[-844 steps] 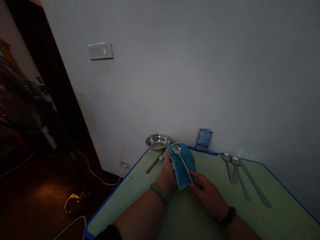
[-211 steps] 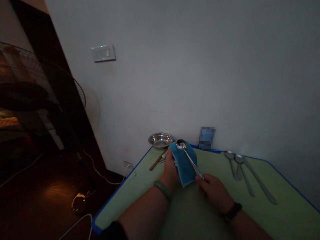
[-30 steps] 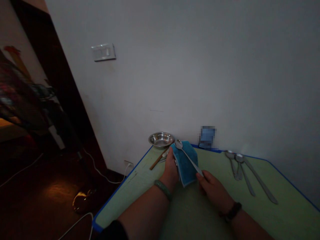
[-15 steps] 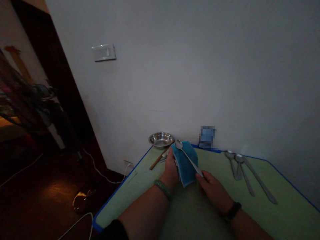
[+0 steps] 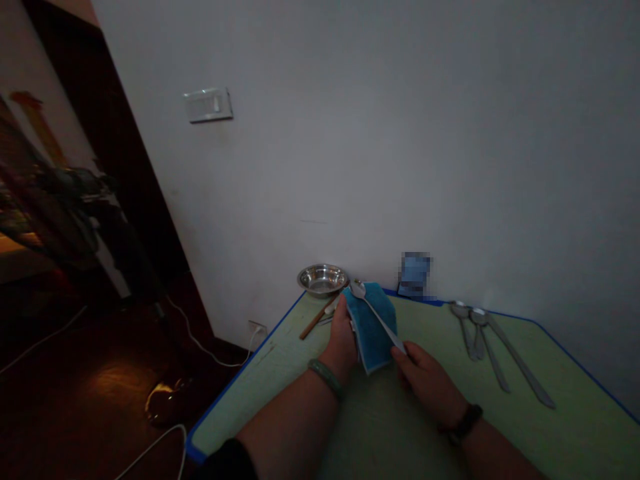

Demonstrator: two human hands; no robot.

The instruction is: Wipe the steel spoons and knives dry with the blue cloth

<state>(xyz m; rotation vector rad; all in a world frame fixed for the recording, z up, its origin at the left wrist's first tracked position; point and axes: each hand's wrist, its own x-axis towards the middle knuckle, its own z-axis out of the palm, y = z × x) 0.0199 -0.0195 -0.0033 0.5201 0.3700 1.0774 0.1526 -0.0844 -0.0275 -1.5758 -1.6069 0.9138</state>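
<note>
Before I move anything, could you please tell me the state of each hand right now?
Left hand: holding the blue cloth.
Right hand: closed, holding the metal spoon by its handle end.

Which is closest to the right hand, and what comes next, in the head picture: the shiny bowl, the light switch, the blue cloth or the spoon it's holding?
1. Spoon: right in the right hand.
2. Blue cloth: just to its left, in the left hand.
3. Shiny bowl: farther left, by the wall.
4. Light switch: farthest, high up on the left.
</note>
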